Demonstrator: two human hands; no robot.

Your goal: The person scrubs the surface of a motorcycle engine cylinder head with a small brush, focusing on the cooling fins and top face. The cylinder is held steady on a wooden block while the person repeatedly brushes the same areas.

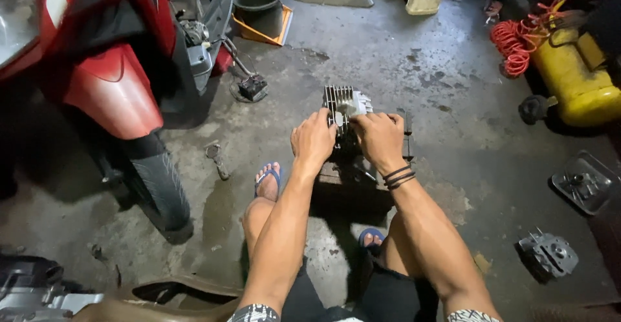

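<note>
Hands both clamped: your left hand [314,139] and right hand [380,138] grip the finned metal engine cylinder [345,104] between them, low over the concrete floor [414,57], red scooter [107,70] well left.

Your left hand [315,139] and right hand [381,138] sit close together on the finned engine cylinder [345,105], leaving no gap between them. Open concrete floor [401,50] lies beyond it. To your left, the red scooter [110,70] and its front tyre [158,186] block the way; a spanner [217,158] lies between. Right, the yellow compressor tank [576,83] and two metal engine covers [585,183] stand well apart.
</note>
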